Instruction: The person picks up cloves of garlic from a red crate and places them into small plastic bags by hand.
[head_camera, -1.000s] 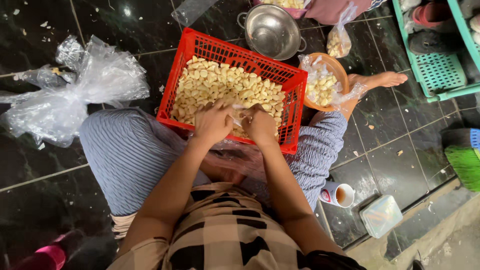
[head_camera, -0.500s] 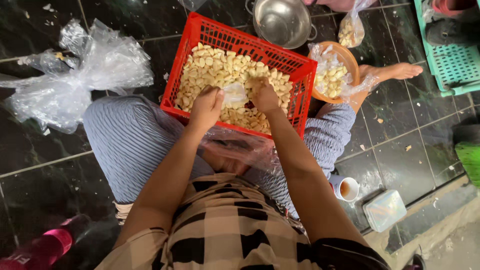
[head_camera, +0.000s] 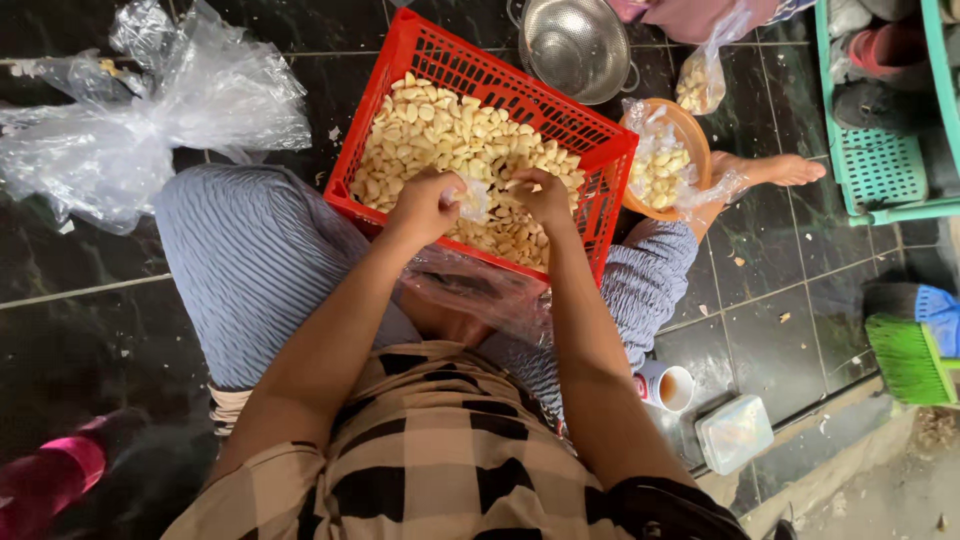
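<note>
Hiding clove (head_camera: 474, 200), left hand (head_camera: 425, 205), right hand (head_camera: 543, 197)

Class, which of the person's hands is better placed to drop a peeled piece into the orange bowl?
Probably the right hand: it sits over the red plastic crate on the side nearer the orange bowl; the left hand is farther.

Soft, even daylight fills the scene, bright enough to show everything clearly. The dark floor tiles (head_camera: 90, 330) are glossy and throw back pale reflections. The crumpled plastic bag (head_camera: 150, 120) glares white in spots. Shadows are faint. Focus is sharp at the centre; the edges bend slightly.
</note>
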